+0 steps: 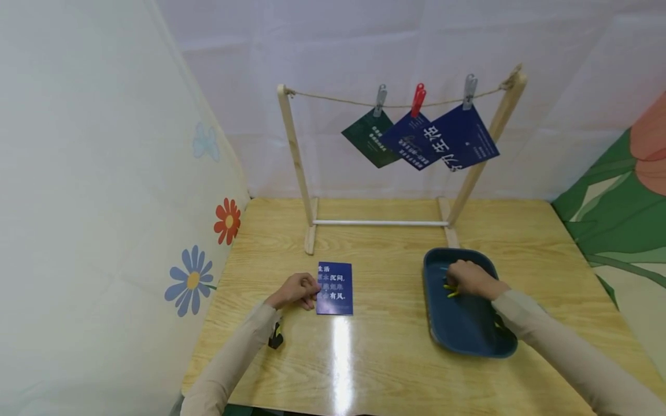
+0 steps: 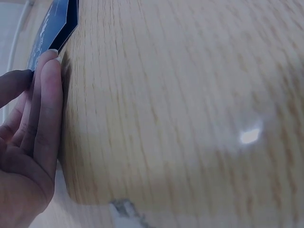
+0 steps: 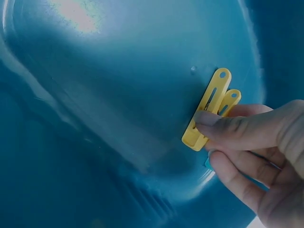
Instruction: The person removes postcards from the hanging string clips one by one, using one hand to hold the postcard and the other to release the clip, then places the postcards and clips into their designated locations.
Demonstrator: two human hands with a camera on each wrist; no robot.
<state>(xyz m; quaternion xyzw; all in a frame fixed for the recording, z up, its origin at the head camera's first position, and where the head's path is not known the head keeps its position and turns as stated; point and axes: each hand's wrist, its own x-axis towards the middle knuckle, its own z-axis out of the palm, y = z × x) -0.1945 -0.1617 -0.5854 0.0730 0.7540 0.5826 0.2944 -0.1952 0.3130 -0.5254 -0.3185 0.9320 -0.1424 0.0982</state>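
Note:
My left hand (image 1: pixel 298 290) pinches the left edge of a dark blue card with white printed characters (image 1: pixel 335 289) on the table. In the left wrist view the card (image 2: pixel 53 29) stands out beyond the fingertips, its near edge slightly lifted. My right hand (image 1: pixel 472 278) reaches down into a blue plastic tray (image 1: pixel 452 332). Between its thumb and fingers, in the right wrist view, it holds a yellow clothespin (image 3: pixel 212 102). A bit of a teal thing (image 3: pixel 208 164) shows beneath the fingers, mostly hidden.
Behind stands a wooden frame (image 1: pixel 298 156) with a string (image 1: pixel 333 99). A green card (image 1: pixel 366 138) and two blue cards (image 1: pixel 463 136) hang from it by grey and red clothespins (image 1: pixel 418 100). A small black and yellow object (image 1: pixel 276 336) lies by my left wrist.

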